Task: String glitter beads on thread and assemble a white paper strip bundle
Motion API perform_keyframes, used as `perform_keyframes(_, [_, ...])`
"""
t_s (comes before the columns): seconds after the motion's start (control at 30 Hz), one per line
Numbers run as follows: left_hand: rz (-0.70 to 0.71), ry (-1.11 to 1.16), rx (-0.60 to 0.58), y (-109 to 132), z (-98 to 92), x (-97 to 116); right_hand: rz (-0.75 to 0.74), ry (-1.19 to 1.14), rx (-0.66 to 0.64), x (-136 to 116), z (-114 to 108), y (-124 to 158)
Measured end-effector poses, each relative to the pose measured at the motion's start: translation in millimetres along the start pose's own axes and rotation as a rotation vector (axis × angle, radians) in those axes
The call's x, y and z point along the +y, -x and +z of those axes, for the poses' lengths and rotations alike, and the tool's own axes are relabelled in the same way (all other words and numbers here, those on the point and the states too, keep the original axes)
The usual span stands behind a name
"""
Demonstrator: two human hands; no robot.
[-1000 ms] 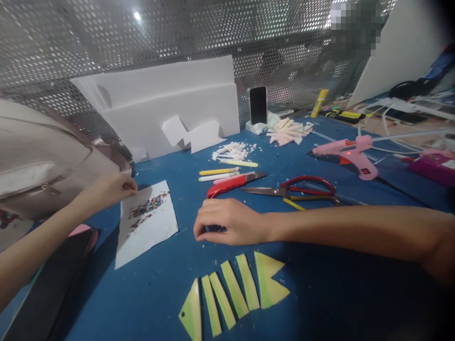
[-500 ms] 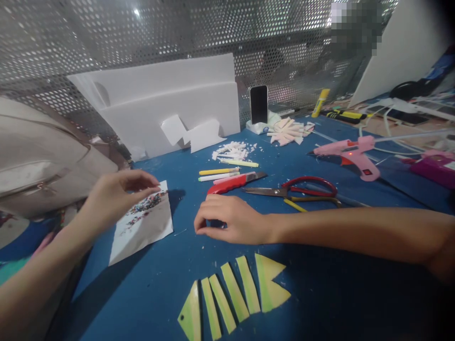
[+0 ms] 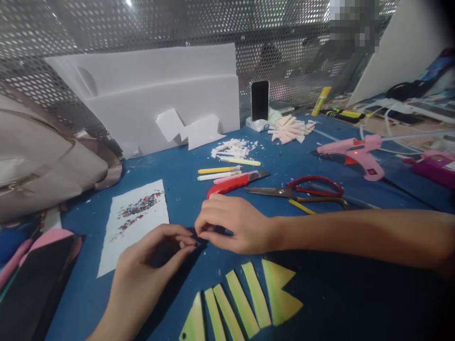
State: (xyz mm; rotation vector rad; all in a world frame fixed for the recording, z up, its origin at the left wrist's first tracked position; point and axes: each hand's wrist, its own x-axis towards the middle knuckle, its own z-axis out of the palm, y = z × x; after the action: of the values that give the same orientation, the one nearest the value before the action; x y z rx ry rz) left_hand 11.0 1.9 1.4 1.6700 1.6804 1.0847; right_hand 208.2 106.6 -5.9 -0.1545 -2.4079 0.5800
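My left hand (image 3: pixel 156 265) is over the blue table, its thumb and fingertips pinched together. Something tiny may be between them, too small to name. Close beside it, my right hand (image 3: pixel 231 225) has thumb and forefinger pressed together, and what they hold cannot be made out. A white paper sheet (image 3: pixel 110 255) lies left of my left hand, bearing scattered small multicoloured beads or sequins (image 3: pixel 142 204). Below my right hand lies a fish shape cut into yellow-green strips (image 3: pixel 241 303), with a forked tail piece (image 3: pixel 280 296) and a pointed head piece (image 3: pixel 194 322).
Beyond my right hand lie a red-handled folding knife (image 3: pixel 231 183), several markers (image 3: pixel 218 170) and red-handled scissors (image 3: pixel 313 187). A pink glue gun (image 3: pixel 366 154) is at right. White scraps (image 3: pixel 232 148), a phone (image 3: pixel 259 100) and white boards (image 3: pixel 159 85) are behind. A bag (image 3: pixel 46 156) stands left.
My left hand has moved from above the beads on the paper, right and towards me, to beside my right hand. My right hand stays nearly in place. The view has shifted slightly.
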Motion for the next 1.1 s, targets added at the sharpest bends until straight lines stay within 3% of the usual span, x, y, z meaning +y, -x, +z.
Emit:
perform_keyframes(0.87, [-0.114,0.045,0.072,10.3,3.4,-8.7,-0.153,0.366,-0.07,-3.4,-2.0,2.1])
perform_keyframes(1.1, [-0.071,0.022,0.059,10.5,1.1,-13.2,-0.162,0.402,-0.077,-3.3,-3.3,2.3])
